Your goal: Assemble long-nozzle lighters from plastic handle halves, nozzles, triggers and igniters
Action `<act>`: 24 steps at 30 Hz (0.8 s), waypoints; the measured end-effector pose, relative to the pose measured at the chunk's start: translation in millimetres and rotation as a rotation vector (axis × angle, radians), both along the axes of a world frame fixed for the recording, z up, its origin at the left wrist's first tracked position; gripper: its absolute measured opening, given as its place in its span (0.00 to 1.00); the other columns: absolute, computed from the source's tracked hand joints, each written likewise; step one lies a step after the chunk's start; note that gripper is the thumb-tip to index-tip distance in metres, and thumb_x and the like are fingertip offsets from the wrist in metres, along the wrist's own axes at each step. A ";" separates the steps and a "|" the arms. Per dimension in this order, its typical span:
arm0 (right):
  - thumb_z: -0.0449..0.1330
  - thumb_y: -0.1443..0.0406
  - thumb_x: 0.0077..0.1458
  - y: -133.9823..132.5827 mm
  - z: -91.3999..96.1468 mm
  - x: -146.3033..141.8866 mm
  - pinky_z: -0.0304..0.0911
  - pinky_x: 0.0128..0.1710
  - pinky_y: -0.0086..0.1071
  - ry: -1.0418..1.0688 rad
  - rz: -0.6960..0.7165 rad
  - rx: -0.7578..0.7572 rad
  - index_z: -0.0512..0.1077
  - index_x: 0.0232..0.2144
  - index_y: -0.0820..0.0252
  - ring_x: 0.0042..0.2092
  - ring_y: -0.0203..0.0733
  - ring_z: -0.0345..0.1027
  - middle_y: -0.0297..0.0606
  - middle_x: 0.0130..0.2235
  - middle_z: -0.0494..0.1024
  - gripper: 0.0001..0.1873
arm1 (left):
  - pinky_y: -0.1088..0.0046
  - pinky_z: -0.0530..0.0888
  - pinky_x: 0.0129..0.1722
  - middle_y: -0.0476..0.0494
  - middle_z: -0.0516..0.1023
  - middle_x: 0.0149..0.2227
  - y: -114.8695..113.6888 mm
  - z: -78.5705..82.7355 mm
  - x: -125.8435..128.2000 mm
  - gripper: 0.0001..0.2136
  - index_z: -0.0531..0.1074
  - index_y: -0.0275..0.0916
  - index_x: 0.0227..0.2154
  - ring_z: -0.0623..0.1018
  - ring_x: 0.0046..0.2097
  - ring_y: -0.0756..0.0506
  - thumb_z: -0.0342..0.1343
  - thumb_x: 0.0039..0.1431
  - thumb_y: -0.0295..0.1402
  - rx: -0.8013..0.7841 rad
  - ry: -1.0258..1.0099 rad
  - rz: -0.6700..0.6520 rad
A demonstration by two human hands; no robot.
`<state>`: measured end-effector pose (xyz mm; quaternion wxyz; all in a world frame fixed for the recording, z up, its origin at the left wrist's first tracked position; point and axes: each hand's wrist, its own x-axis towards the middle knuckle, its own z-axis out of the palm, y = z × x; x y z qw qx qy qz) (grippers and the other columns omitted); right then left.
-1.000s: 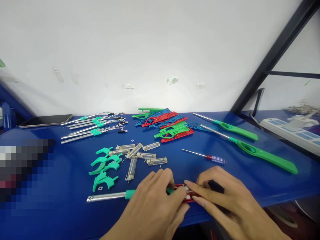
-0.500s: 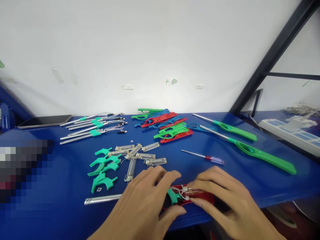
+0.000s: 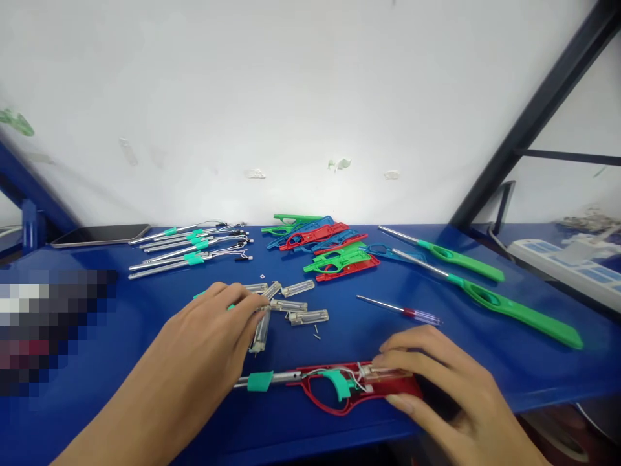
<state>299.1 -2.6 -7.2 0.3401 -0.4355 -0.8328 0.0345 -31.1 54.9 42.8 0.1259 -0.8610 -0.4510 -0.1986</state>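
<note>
In front of me lies a red lighter shell half. A green trigger, white wires and a clear fuel tank sit in it. A metal lighter tube with a green collar extends from its left end. My right hand grips the shell's right end, fingers on the tank and thumb at the near edge. My left hand hovers over loose clear fuel tanks, its fingers bent but loosely apart, nothing visible in them. It mostly covers the loose green triggers.
Lighter tubes with wires lie back left. Coloured shell halves are piled at the back middle. To the right are a screwdriver and two green lighters. Small pins lie near the tanks.
My left hand has let go of the red shell half and moved left and away from me, over the loose parts. My right hand has stayed on the shell. The view has shifted slightly.
</note>
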 end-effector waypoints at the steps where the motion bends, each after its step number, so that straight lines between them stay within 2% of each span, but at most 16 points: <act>1: 0.64 0.59 0.70 0.1 -0.3 0.5 0.76 0.46 0.30 0.018 -0.012 0.011 0.79 0.49 0.46 0.47 0.42 0.81 0.35 0.47 0.84 0.07 | 0.56 0.80 0.38 0.39 0.84 0.42 0.8 -1.1 -3.5 0.21 0.80 0.43 0.43 0.82 0.40 0.35 0.40 0.78 0.35 -0.012 0.003 0.027; 5: 0.60 0.60 0.73 4.6 2.9 3.5 0.76 0.47 0.30 0.026 -0.050 0.029 0.79 0.47 0.46 0.47 0.41 0.81 0.33 0.47 0.85 0.07 | 0.56 0.77 0.40 0.39 0.81 0.43 2.0 -5.8 -10.5 0.19 0.79 0.43 0.42 0.80 0.43 0.34 0.41 0.77 0.34 -0.095 0.034 0.111; 8: 0.59 0.58 0.74 20.8 15.6 8.7 0.76 0.53 0.40 -0.130 -0.061 0.033 0.80 0.50 0.45 0.51 0.46 0.81 0.35 0.50 0.85 0.10 | 0.58 0.75 0.40 0.40 0.80 0.44 1.9 -5.2 -10.9 0.17 0.78 0.43 0.43 0.81 0.43 0.35 0.42 0.78 0.34 -0.143 0.036 0.144; 10: 0.55 0.58 0.76 41.7 28.7 13.7 0.74 0.57 0.48 -0.306 -0.042 0.030 0.79 0.54 0.47 0.53 0.50 0.81 0.39 0.53 0.85 0.14 | 0.59 0.74 0.40 0.42 0.81 0.44 1.2 -3.0 -10.8 0.15 0.77 0.44 0.46 0.81 0.43 0.36 0.43 0.78 0.35 -0.152 0.019 0.150; 13: 0.51 0.62 0.77 85.7 47.7 20.9 0.75 0.55 0.52 -0.496 -0.003 -0.034 0.79 0.55 0.53 0.53 0.52 0.80 0.44 0.53 0.84 0.18 | 0.62 0.73 0.40 0.43 0.81 0.44 -0.9 -0.5 -11.9 0.14 0.77 0.44 0.47 0.82 0.42 0.38 0.44 0.78 0.35 -0.156 -0.016 0.135; 15: 0.53 0.65 0.76 116.6 55.3 23.3 0.75 0.53 0.53 -0.574 0.015 -0.067 0.80 0.54 0.56 0.50 0.53 0.80 0.45 0.50 0.84 0.16 | 0.63 0.73 0.39 0.44 0.81 0.44 -2.6 0.0 -13.3 0.14 0.77 0.44 0.48 0.82 0.42 0.39 0.45 0.78 0.35 -0.152 -0.037 0.118; 17: 0.59 0.64 0.74 142.5 57.2 23.2 0.76 0.52 0.50 -0.636 0.043 -0.109 0.79 0.53 0.57 0.50 0.49 0.80 0.42 0.51 0.83 0.11 | 0.64 0.72 0.38 0.45 0.82 0.43 -3.9 0.0 -14.7 0.14 0.77 0.45 0.49 0.82 0.41 0.40 0.45 0.78 0.35 -0.145 -0.060 0.117; 19: 0.65 0.59 0.71 160.1 54.3 21.4 0.77 0.51 0.47 -0.664 0.054 -0.139 0.76 0.55 0.59 0.50 0.46 0.79 0.42 0.54 0.81 0.15 | 0.64 0.72 0.38 0.46 0.82 0.43 -4.5 0.4 -15.9 0.14 0.78 0.46 0.50 0.82 0.41 0.40 0.45 0.79 0.36 -0.148 -0.074 0.128; 24: 0.65 0.57 0.71 173.0 42.0 19.3 0.78 0.50 0.46 -0.643 0.066 -0.181 0.75 0.58 0.58 0.51 0.46 0.79 0.43 0.57 0.80 0.18 | 0.63 0.71 0.39 0.47 0.82 0.43 -4.8 2.5 -16.5 0.15 0.78 0.48 0.50 0.82 0.42 0.39 0.45 0.79 0.37 -0.200 -0.084 0.147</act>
